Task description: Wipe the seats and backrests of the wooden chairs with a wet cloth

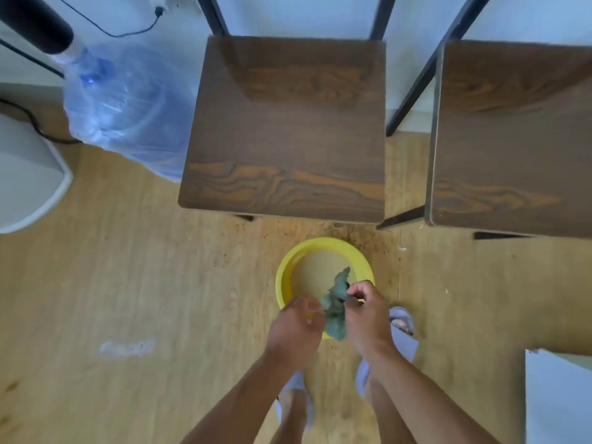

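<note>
Both hands, left (296, 325) and right (368, 315), clutch the bunched cloth (336, 302) between them, above the basin (290, 267).

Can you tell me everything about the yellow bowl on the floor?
The yellow bowl is round and shallow, looks like plastic, and sits upright on the wooden floor just in front of the middle chair seat. It seems to hold some clear water. A crumpled blue-green cloth hangs over its near side, held by the left hand and right hand, which cover the near rim.
</note>
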